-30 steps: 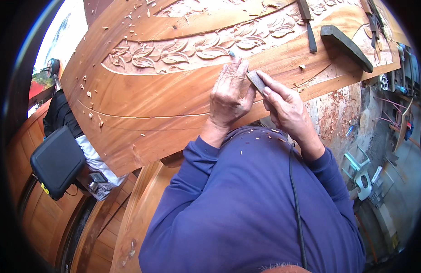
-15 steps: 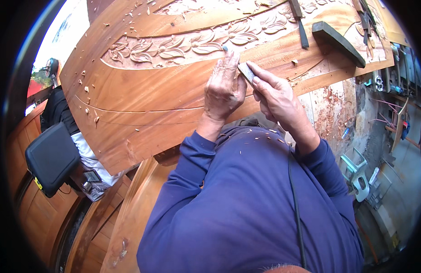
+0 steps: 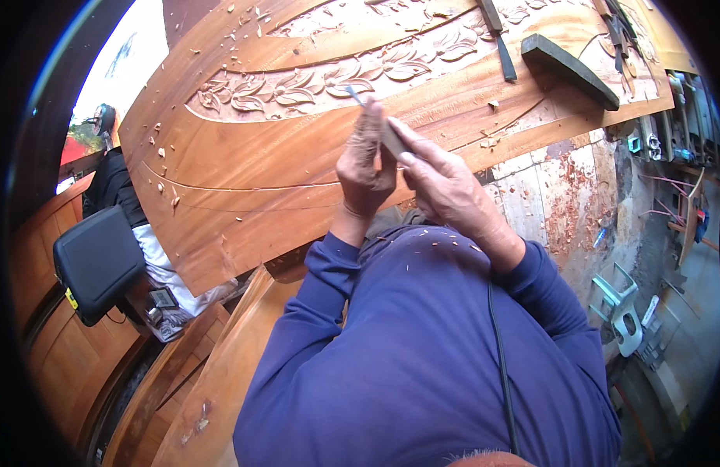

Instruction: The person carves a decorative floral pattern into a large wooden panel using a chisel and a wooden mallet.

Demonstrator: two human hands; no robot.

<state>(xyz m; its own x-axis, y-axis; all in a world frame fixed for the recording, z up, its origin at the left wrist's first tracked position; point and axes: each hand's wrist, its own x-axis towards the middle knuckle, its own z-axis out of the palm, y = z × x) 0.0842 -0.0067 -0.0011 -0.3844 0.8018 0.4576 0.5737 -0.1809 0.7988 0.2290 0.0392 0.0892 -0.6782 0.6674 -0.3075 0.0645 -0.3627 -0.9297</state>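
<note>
My left hand [image 3: 364, 167] is closed, with a thin, grey-blue blade-like tool [image 3: 354, 95] poking from its fingertips; the rest of that tool is hidden. My right hand [image 3: 445, 187] grips a flat grey-brown bar [image 3: 395, 142], held close against my left fingers. Both hands are over a large wooden panel [image 3: 243, 210] carved with a band of leaves and flowers and sprinkled with shavings. A long dark block [image 3: 568, 71] lies on the panel to their right, beside a dark-bladed chisel [image 3: 501, 50].
More hand tools [image 3: 618, 35] lie at the panel's upper right. A black case [image 3: 99, 265] is at left, beside stacked wooden panels [image 3: 68, 358]. At right are a pale green plastic stool [image 3: 623, 307] and assorted boards [image 3: 691, 202] along a workshop floor.
Both hands have shifted leftward. My left hand has turned more edge-on, and more of the thin blade tip shows above it. The view has shifted slightly.
</note>
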